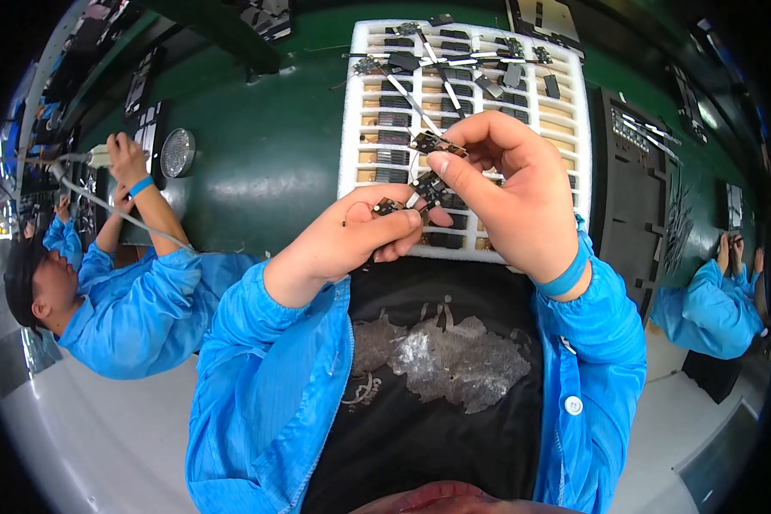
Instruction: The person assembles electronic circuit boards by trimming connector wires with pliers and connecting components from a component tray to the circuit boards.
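My left hand [338,231] pinches a small dark circuit board [389,206] between thumb and fingers, and a thin wire loops off its left end. Above and to the right, my right hand [527,193] grips another small circuit board [438,144] by thumb and forefinger. A further dark piece [428,187] with a white patch sits between the two hands; whether it joins the boards I cannot tell. Both hands are over the near part of a white foam tray [348,137]. Its slots hold rows of dark and tan parts, partly hidden by my right hand.
Loose boards with black-and-white strips [441,64] lie across the tray's far part. A dark tray [630,188] stands to the right. On the green table [257,146] to the left is a round clear dish [177,152]. Co-workers in blue sit at left [137,317] and right [711,308].
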Action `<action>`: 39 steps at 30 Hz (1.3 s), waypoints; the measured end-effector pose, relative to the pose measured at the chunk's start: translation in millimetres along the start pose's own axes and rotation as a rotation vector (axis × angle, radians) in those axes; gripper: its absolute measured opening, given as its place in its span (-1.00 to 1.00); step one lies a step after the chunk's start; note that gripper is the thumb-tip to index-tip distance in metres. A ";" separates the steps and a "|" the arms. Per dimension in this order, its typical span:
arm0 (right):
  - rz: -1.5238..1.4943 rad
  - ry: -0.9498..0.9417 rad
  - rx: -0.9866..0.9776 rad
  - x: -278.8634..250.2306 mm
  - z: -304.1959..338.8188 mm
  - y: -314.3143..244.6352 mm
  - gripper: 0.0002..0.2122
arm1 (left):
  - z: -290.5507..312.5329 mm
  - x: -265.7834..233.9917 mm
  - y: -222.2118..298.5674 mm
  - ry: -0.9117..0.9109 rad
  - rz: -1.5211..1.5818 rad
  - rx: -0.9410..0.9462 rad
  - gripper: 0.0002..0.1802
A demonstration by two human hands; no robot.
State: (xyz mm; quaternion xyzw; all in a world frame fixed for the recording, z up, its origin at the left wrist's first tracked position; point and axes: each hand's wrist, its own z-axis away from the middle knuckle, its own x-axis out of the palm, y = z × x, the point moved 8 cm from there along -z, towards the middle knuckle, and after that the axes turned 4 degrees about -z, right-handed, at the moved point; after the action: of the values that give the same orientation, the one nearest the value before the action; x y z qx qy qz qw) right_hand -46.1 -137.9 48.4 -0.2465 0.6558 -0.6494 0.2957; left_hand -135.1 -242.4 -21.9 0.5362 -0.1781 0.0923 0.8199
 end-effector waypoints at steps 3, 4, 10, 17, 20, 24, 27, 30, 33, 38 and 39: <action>-0.070 -0.014 0.031 1.7 -2.7 3.7 -0.86 | -1.3 -3.2 -5.6 0.001 -0.017 -0.037 -0.71; -0.128 -0.040 0.070 5.2 -2.7 6.6 -0.86 | -2.0 -4.0 -7.4 0.001 -0.017 -0.037 -0.71; -0.371 -0.086 0.176 21.1 -3.4 9.0 -0.87 | -10.8 -0.7 -10.3 0.023 0.037 -0.003 -0.73; -0.102 -0.032 0.045 13.5 -12.9 18.7 -0.86 | -11.3 1.7 -6.7 0.079 0.003 -0.008 -0.75; -0.058 -0.028 0.048 14.3 -14.8 20.0 -0.86 | -13.5 -2.0 -10.0 0.107 -0.048 -0.061 -0.72; -0.114 -0.024 0.048 18.9 -15.4 23.4 -0.86 | -21.0 -12.6 -25.1 0.086 0.074 -0.045 -0.65; -0.094 -0.029 0.017 21.0 -17.8 24.3 -0.87 | -22.9 -17.1 -23.5 0.111 0.234 0.003 -0.60; -0.062 -0.010 -0.092 21.7 -18.4 27.3 -0.86 | -25.8 -16.8 -20.9 0.064 0.300 0.091 -0.58; 0.039 -0.005 -0.215 23.0 -18.4 21.1 -0.86 | -27.9 -17.2 -19.1 0.060 0.316 0.110 -0.52; -0.005 0.021 -0.111 23.9 -16.8 20.2 -0.88 | -31.4 -19.6 -18.7 0.150 0.304 0.135 -0.49; -0.004 0.018 -0.106 24.1 -17.4 19.9 -0.88 | -32.7 -18.2 -15.8 0.161 0.296 0.130 -0.48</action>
State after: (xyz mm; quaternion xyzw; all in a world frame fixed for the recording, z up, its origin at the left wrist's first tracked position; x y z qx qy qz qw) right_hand -74.2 -142.0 26.6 -0.2573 0.6913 -0.6166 0.2752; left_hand -140.1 -218.4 -54.3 0.5469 -0.1827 0.2658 0.7726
